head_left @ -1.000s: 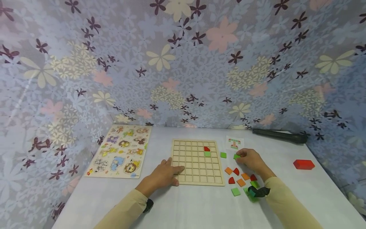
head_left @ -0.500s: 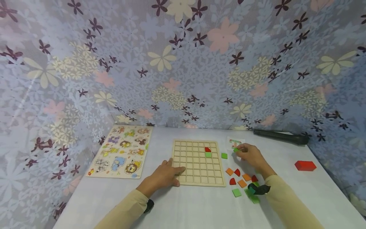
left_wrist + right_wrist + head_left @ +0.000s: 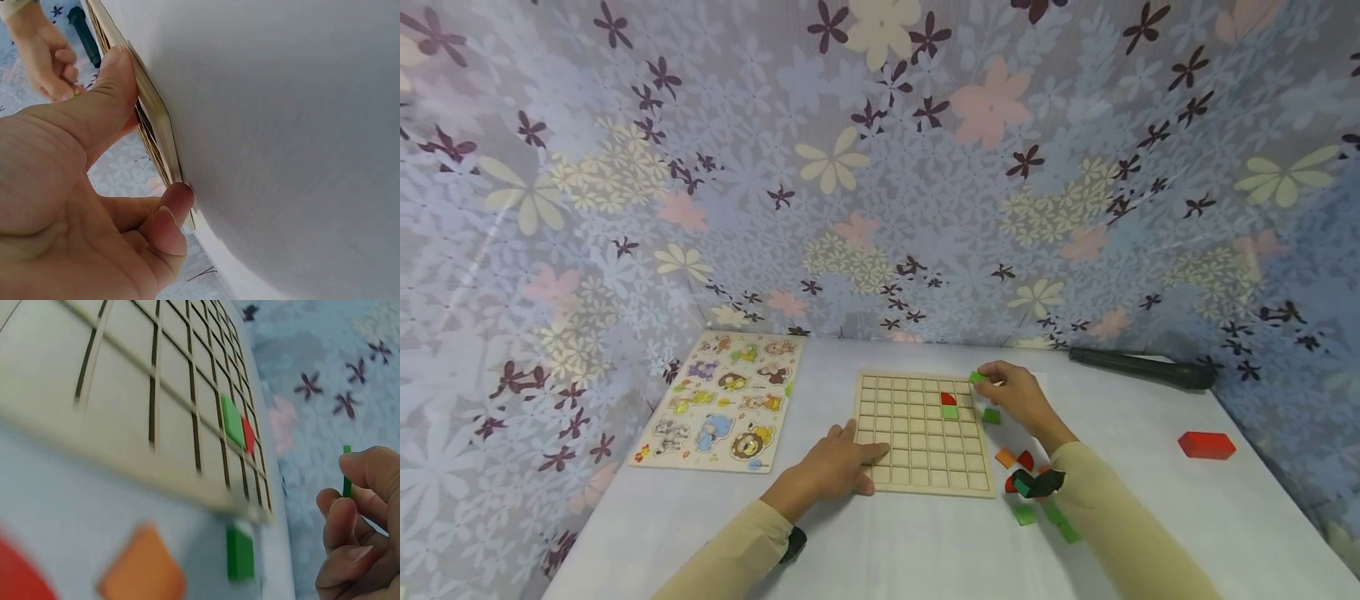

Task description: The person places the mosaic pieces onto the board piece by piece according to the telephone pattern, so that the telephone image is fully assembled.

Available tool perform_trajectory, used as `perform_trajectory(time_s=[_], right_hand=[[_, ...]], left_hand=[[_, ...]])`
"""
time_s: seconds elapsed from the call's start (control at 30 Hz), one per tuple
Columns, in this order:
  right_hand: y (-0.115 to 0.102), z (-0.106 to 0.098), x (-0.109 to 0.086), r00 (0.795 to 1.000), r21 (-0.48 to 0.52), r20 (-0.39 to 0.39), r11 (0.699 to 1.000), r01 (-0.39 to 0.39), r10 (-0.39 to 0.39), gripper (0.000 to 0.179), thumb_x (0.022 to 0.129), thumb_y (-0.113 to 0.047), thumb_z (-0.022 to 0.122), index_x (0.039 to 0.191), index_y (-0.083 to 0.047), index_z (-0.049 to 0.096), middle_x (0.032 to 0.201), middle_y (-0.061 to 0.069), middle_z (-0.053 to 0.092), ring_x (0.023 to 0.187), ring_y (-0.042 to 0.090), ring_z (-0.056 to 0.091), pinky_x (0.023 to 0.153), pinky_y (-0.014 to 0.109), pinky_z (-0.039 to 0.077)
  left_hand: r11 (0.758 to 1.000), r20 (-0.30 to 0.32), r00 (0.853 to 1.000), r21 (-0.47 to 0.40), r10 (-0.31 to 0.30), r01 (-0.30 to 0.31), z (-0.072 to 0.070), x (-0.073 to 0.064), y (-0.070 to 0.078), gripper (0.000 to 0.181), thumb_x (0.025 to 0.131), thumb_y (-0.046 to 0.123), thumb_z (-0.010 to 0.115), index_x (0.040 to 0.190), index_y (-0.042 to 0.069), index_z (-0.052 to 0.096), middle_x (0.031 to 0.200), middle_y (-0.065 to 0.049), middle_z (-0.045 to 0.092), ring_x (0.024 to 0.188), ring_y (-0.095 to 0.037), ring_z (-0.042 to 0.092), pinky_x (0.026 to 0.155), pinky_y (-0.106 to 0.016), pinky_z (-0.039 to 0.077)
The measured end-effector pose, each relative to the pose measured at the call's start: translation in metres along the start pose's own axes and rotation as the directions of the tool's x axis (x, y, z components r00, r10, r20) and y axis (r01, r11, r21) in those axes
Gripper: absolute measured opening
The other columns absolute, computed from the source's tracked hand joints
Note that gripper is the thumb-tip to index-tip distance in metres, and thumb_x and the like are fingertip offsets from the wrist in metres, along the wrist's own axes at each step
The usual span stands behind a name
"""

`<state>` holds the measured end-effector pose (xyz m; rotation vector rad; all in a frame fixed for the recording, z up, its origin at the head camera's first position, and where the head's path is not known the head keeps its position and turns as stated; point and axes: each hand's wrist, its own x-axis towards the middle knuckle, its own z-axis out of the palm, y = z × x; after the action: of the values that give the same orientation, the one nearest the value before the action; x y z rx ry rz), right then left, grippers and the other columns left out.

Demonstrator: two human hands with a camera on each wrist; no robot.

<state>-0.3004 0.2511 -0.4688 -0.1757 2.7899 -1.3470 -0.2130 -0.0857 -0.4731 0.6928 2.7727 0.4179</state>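
In the head view, my left hand [image 3: 831, 468] holds the near left corner of a wooden grid board [image 3: 917, 433]. Its index finger lies over the board, and the left wrist view shows the thumb [image 3: 112, 81] against the board's edge. Between thumb and fingers, my right hand [image 3: 1018, 398] pinches a green square tile [image 3: 977, 377], raised near the board's far right corner. A red quarter-circle tile [image 3: 948, 399] sits in one cell, with a light green tile [image 3: 950, 412] in the cell below it. Beside the board's right edge lies another green tile [image 3: 991, 416].
Below the right forearm lie loose orange [image 3: 1005, 457], red and green tiles, partly covered. An animal puzzle board [image 3: 722, 404] lies at left. At right are a red block [image 3: 1206, 444] and a long black object [image 3: 1138, 368]. My right hand hides most of the pattern card.
My right hand has lifted the green tile from the table and carried it left past the pattern card to the board's far right corner. The left hand stays on the board.
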Motion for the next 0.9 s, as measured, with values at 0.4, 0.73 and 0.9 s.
perform_trajectory(time_s=[0.4, 0.73, 0.9], right_hand=[[-0.012, 0.043, 0.021, 0.989, 0.019, 0.123, 0.997, 0.081, -0.083, 0.033, 0.097, -0.021, 0.07, 0.126, -0.006, 0.067, 0.118, 0.014, 0.066, 0.095, 0.024, 0.066, 0.078, 0.04, 0.057], [-0.011, 0.059, 0.027, 0.98, -0.124, 0.178, 0.986, 0.113, -0.089, 0.026, 0.096, -0.019, 0.072, 0.119, -0.007, 0.073, 0.117, 0.01, 0.063, 0.104, 0.026, 0.061, 0.088, 0.044, 0.054], [-0.015, 0.061, 0.03, 0.977, -0.205, 0.179, 0.967, 0.149, -0.112, 0.022, 0.093, -0.015, 0.073, 0.114, -0.009, 0.077, 0.111, 0.007, 0.063, 0.1, 0.022, 0.059, 0.09, 0.046, 0.052]], left_hand=[[0.999, -0.004, 1.0, 0.026, 0.021, -0.021, 0.001, 0.0, -0.002, 0.068, 0.081, 0.04, 0.079, 0.145, 0.031, 0.059, 0.155, -0.035, 0.037, 0.134, -0.047, 0.045, 0.105, -0.055, 0.045], [1.0, 0.003, 1.0, 0.009, 0.012, -0.012, 0.0, -0.002, -0.001, 0.067, 0.08, 0.039, 0.08, 0.143, 0.032, 0.061, 0.154, -0.034, 0.038, 0.133, -0.046, 0.046, 0.103, -0.055, 0.046], [0.999, -0.007, 1.0, 0.027, 0.022, -0.022, -0.002, -0.002, -0.001, 0.066, 0.08, 0.04, 0.079, 0.143, 0.031, 0.061, 0.154, -0.034, 0.039, 0.131, -0.045, 0.048, 0.102, -0.054, 0.047]])
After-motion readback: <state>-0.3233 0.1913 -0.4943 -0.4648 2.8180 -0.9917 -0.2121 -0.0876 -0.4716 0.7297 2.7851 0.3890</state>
